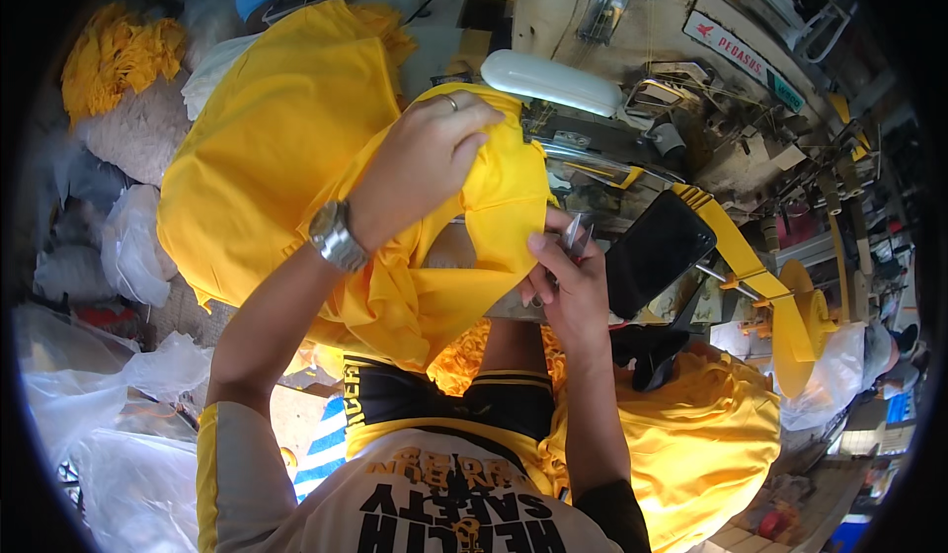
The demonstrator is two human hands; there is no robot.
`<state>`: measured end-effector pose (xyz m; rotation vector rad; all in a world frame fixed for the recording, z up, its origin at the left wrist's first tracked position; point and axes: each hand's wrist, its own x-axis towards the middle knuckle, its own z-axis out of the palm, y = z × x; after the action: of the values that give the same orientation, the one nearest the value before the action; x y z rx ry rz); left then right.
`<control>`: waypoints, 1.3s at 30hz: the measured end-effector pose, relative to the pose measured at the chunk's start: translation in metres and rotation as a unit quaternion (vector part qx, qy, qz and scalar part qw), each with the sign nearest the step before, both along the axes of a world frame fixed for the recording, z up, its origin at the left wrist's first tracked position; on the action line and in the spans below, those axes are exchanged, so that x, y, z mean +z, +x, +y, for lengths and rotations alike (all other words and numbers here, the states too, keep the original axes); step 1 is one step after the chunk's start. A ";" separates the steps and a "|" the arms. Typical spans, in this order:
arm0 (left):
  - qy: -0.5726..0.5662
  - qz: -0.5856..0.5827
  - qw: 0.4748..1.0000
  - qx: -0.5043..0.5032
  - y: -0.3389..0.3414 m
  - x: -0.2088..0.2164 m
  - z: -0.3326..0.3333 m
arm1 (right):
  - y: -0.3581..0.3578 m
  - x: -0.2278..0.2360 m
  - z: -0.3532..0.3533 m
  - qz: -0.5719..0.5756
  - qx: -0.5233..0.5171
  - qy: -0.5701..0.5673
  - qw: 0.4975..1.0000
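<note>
Yellow knit fabric (504,222) is spread at the sewing machine (632,79), its upper edge lying by the needle area. My left hand (425,143), with a ring and a metal wristwatch (337,237), is bent over the fabric and gripping it just left of the machine head; some fingertips are hidden. To the right, my right hand (565,281) is closed around small metal thread snips (575,235), whose blades point up. Its thumb and fingers also touch the fabric's right edge. A loop of the fabric hangs between both hands.
A black phone (660,252) stands right of my right hand. Beyond it, yellow tape runs from a reel (805,331). A large yellow fabric heap (267,148) lies left, another fabric pile (681,444) lower right. Clear plastic bags (128,454) crowd the left side.
</note>
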<state>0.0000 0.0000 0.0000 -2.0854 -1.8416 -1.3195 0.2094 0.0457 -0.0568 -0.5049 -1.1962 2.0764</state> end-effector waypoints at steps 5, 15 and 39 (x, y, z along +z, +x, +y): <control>0.064 0.040 0.997 -0.008 0.034 0.005 -0.010 | -0.021 0.012 0.008 -0.031 -0.074 0.072 0.994; 0.046 0.180 0.983 0.004 0.043 -0.008 -0.015 | -0.018 -0.005 -0.009 -0.123 -0.172 0.076 0.974; 0.005 0.288 0.956 -0.048 0.006 -0.003 0.001 | -0.027 -0.011 -0.020 -0.077 -0.128 0.024 0.988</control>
<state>0.0056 0.0008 -0.0025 -2.2533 -1.4877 -0.6185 0.1828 0.0255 -0.0679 -0.7671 -1.1973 1.8126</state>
